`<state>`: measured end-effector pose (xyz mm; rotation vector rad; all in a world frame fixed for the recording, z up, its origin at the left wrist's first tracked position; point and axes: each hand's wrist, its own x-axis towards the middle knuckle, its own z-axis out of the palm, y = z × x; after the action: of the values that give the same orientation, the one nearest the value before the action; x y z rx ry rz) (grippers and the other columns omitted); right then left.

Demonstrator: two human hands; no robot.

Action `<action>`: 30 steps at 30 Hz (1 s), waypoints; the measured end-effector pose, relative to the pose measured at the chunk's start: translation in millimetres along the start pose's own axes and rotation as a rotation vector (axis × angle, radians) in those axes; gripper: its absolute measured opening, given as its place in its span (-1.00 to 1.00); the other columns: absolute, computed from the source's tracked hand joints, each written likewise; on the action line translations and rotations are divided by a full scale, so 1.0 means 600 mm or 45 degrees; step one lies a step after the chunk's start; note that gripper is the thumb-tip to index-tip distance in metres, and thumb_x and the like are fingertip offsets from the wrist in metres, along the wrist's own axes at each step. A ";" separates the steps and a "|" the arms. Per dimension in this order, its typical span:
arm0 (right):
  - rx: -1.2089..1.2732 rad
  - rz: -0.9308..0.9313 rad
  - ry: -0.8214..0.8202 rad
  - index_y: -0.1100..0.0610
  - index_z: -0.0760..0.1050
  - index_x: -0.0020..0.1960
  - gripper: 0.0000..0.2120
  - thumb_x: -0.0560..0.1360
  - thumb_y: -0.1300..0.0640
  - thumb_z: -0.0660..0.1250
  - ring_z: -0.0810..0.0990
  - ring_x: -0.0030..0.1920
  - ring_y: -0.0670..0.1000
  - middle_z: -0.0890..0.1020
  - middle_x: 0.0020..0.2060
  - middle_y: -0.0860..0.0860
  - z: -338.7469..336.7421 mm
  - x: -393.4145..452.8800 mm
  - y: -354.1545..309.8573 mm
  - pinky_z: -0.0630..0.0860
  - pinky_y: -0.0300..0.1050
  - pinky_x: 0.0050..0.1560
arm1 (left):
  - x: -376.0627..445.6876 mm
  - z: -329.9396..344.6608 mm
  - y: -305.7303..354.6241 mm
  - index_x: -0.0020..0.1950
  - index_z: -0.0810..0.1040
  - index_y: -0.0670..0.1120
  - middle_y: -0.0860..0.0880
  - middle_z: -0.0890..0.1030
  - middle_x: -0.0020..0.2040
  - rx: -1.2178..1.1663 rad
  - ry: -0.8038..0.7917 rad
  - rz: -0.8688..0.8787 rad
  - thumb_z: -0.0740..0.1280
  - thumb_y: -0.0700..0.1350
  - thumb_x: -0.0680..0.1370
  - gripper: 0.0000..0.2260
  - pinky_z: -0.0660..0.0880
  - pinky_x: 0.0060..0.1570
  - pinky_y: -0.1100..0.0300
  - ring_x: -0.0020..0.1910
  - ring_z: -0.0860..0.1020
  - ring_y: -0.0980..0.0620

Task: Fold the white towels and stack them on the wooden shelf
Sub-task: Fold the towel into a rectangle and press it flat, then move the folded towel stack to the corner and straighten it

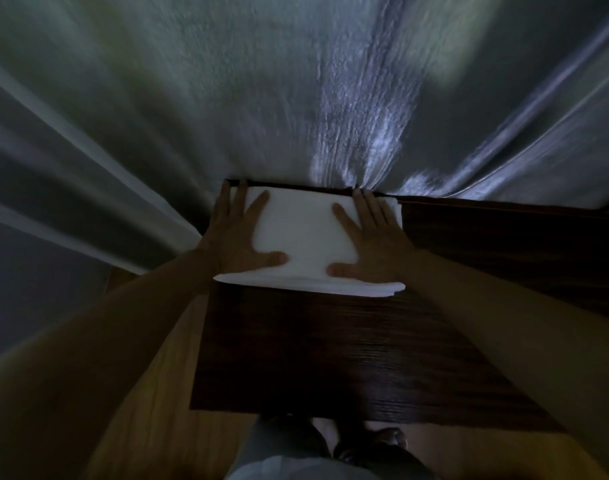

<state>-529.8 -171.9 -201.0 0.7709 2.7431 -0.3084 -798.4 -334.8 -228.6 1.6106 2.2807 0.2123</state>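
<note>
At the far edge of the dark wooden shelf, against the pale curtain, a folded white towel lies flat. The left hand and right hand press down open-palmed, gripping nothing, apparently squaring it in place.

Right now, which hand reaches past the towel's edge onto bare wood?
The left hand: its outer fingers overhang the white towel onto the dark wooden shelf. The right hand lies on the towel.
</note>
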 end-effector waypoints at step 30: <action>1.878 1.320 0.229 0.14 0.49 0.35 -0.03 0.12 -0.37 0.63 0.63 -0.06 0.00 0.61 0.05 -0.04 0.029 -0.092 0.009 0.62 -0.10 -0.02 | 0.021 0.023 0.052 0.27 0.49 -0.24 -0.23 0.58 0.18 -0.442 0.227 -0.698 0.03 0.37 0.61 -0.30 0.39 0.01 0.05 0.13 0.57 -0.20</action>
<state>-478.0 -198.3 -200.8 2.3291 1.3800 -2.0001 -770.0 -313.2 -234.1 0.7900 2.5412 0.5879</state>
